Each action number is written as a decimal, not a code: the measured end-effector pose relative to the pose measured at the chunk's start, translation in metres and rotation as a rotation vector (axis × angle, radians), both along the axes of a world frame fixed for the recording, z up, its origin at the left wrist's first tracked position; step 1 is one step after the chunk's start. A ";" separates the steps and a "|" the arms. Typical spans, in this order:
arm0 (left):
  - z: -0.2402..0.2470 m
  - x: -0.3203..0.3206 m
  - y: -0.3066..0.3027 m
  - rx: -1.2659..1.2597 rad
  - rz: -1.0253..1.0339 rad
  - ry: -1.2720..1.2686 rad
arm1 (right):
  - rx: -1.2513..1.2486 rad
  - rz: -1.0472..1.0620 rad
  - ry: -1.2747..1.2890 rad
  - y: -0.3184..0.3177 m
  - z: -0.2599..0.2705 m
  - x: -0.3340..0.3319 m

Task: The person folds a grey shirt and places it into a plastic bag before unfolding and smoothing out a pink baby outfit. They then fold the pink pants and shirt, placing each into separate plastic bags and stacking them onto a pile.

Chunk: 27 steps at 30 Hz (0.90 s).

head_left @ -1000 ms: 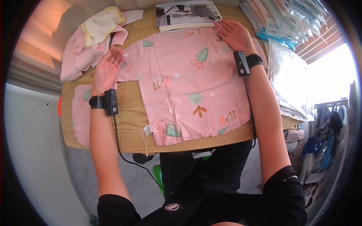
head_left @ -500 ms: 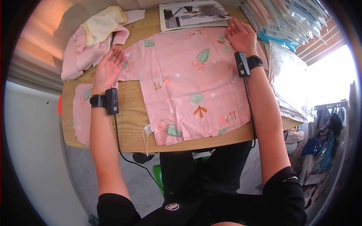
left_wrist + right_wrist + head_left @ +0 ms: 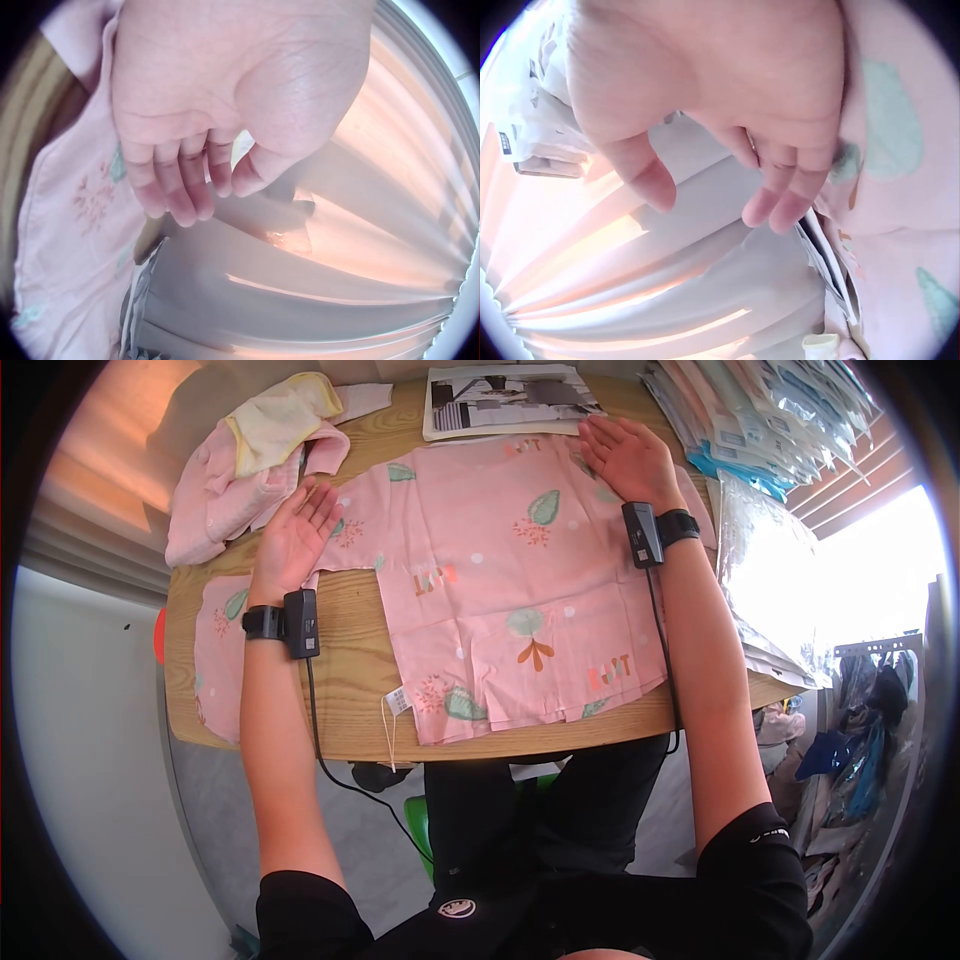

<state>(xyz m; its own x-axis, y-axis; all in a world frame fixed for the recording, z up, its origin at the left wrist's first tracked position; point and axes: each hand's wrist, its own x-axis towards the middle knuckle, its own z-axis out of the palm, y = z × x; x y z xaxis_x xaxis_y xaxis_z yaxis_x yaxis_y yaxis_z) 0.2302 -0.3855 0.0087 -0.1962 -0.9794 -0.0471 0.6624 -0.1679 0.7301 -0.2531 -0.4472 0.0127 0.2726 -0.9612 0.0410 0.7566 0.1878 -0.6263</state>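
A pink printed garment [image 3: 510, 590] lies spread on the wooden table [image 3: 345, 705], with a white tag [image 3: 398, 701] at its lower left corner. My left hand [image 3: 296, 535] is palm up beside the garment's left sleeve, fingers loosely bent and holding nothing. Over the upper right part of the garment is my right hand [image 3: 635, 463], also palm up and empty. In the left wrist view the left hand [image 3: 232, 97] hangs beside the pink cloth [image 3: 71, 217]; the right wrist view has the right hand [image 3: 720, 97] with relaxed fingers beside the printed fabric [image 3: 907, 187].
Folded pink clothing [image 3: 215, 515] with a cream, yellow-edged piece [image 3: 280, 425] sits at the back left. A printed sheet [image 3: 515, 402] lies at the back edge. Plastic-bagged packs [image 3: 750, 420] are stacked at the back right. Another pink piece [image 3: 220, 660] lies under the left forearm.
The right hand moved slightly right over the last second, its fingers first bending and then spreading again. The printed sheet shifted right and turned a little. The left hand drifted slightly right.
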 end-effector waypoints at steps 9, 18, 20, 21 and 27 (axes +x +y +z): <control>0.000 -0.001 0.000 -0.007 0.001 -0.008 | 0.013 -0.032 0.003 0.003 0.003 0.001; 0.000 -0.001 0.000 -0.005 0.012 -0.025 | -0.038 -0.011 0.011 0.003 0.002 0.000; 0.000 -0.001 0.000 -0.004 0.008 -0.022 | -0.028 0.016 -0.021 -0.001 -0.001 -0.002; 0.000 -0.001 -0.001 -0.003 0.007 -0.021 | -0.034 0.011 -0.019 -0.001 0.000 -0.002; -0.002 0.000 -0.002 -0.011 -0.001 -0.017 | -0.049 -0.022 -0.026 -0.003 -0.002 -0.005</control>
<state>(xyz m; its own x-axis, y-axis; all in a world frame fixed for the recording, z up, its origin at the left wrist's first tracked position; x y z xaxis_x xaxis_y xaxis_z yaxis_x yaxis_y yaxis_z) 0.2307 -0.3870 0.0072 -0.1969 -0.9796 -0.0402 0.6495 -0.1610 0.7431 -0.2581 -0.4501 0.0103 0.2502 -0.9636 0.0946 0.7761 0.1412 -0.6146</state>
